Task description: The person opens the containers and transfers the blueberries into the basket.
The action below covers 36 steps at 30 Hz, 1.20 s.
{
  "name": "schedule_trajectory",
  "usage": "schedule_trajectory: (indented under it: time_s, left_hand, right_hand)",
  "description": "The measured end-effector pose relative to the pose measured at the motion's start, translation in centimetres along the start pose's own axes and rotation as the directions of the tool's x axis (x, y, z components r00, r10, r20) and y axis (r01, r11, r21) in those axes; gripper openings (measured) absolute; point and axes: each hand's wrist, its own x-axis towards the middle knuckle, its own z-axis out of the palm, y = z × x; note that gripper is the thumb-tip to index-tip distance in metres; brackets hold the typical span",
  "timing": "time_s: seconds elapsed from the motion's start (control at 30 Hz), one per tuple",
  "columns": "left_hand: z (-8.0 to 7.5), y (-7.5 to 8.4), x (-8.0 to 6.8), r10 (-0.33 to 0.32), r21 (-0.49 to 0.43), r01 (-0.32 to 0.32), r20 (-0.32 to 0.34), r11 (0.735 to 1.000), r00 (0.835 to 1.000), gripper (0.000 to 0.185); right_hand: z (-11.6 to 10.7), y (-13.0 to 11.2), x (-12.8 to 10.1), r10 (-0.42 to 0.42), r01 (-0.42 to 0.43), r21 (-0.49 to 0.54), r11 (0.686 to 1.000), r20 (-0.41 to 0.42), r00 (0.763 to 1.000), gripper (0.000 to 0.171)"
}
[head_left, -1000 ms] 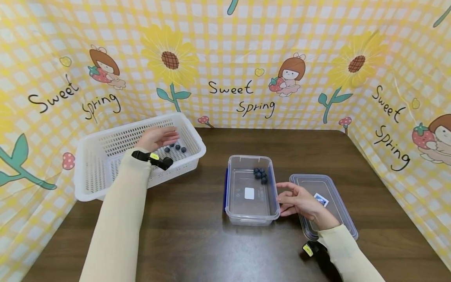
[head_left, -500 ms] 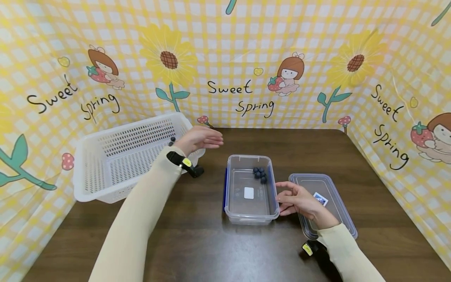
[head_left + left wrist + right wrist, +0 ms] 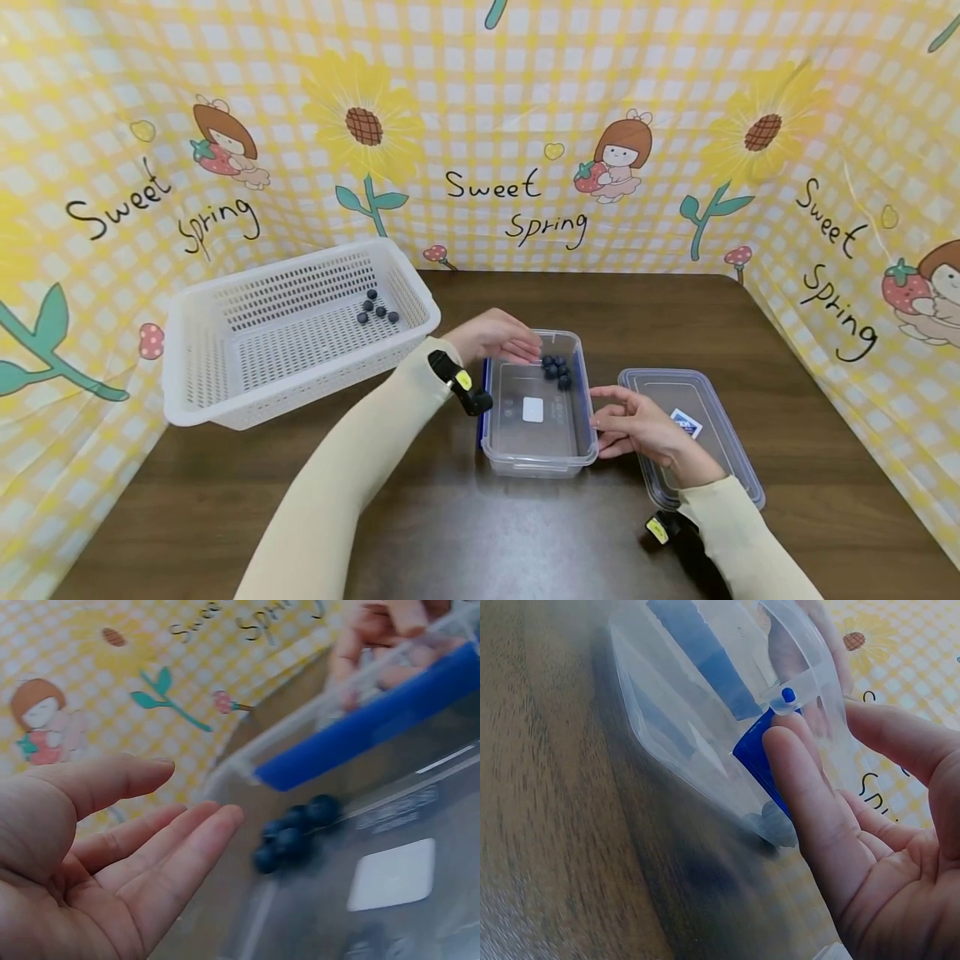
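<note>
My left hand hovers over the far left part of a clear plastic food container, fingers extended. In the left wrist view the palm and fingers show nothing held. Several blueberries lie together near the container's far right corner. My right hand rests against the container's right side, thumb and fingers spread; in the right wrist view the thumb touches the blue latch. More blueberries sit at the right end of a white perforated basket.
The container's lid, with a blue and white label, lies flat on the brown wooden table, partly beneath the right hand. A yellow checked cloth with printed flowers hangs at the back and sides.
My left hand has moved right from above the basket, across the gap, to above the container. The blueberries in the basket are uncovered. My right hand stays at the container's side.
</note>
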Motion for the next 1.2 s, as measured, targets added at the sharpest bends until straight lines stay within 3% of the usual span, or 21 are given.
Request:
schedule_trajectory:
  time_s: [0.23, 0.37, 0.53, 0.83, 1.03, 1.2]
  left_hand:
    - [2.8, -2.0, 1.4, -0.055, 0.090, 0.052, 0.029, 0.995, 0.998, 0.027]
    - [3.5, -3.2, 2.1, -0.067, 0.121, 0.066, 0.006, 0.990, 0.998, 0.023]
    - [3.9, -4.3, 2.8, -0.074, 0.095, 0.075, -0.016, 0.993, 0.997, 0.015]
    - [4.8, -4.4, 3.2, -0.076, 0.094, 0.076, -0.011, 0.993, 0.997, 0.005]
    - [5.3, -4.6, 3.1, -0.092, 0.085, 0.087, 0.068, 0.993, 0.993, 0.006]
    - [5.3, -4.7, 3.2, -0.079, 0.110, 0.068, 0.094, 0.992, 0.992, 0.010]
  right_hand:
    - [0.1, -0.2, 0.0, -0.001, 0.001, 0.008, 1.000, 0.009, 1.000, 0.051]
    - [0.2, -0.2, 0.0, 0.001, -0.001, 0.007, 1.000, 0.006, 1.000, 0.051]
    - [0.1, -0.1, 0.2, 0.005, -0.005, 0.008, 1.000, 0.002, 1.000, 0.050]
    - [0.0, -0.1, 0.0, -0.001, 0.001, -0.001, 1.000, 0.014, 1.000, 0.051]
    - [0.0, 0.0, -0.2, -0.008, 0.008, 0.003, 1.000, 0.013, 1.000, 0.049]
    - [0.0, -0.1, 0.0, -0.009, 0.009, 0.000, 1.000, 0.018, 1.000, 0.049]
